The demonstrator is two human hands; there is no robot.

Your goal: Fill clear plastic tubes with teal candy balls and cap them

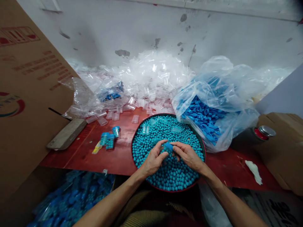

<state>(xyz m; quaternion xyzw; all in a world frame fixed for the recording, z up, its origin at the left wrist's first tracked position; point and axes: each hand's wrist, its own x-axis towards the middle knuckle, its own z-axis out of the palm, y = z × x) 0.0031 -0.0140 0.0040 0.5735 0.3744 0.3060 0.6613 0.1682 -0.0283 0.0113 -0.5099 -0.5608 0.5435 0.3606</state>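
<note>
Above a round tray full of turquoise balls, my two hands meet over one small item. My left hand is closed around a small clear container, mostly hidden by the fingers. A blue cap shows at its top, pinched by the fingers of my right hand. Whether the cap is fully seated I cannot tell. A few clear plastic tubes lie on the balls. To the left, several filled containers with blue caps stand or lie together on the red table.
Clear tubes are heaped against the wall. An open plastic bag of blue caps sits behind right. A grey block and cardboard box flank the left; a flask stands right. Capped containers fill a box below.
</note>
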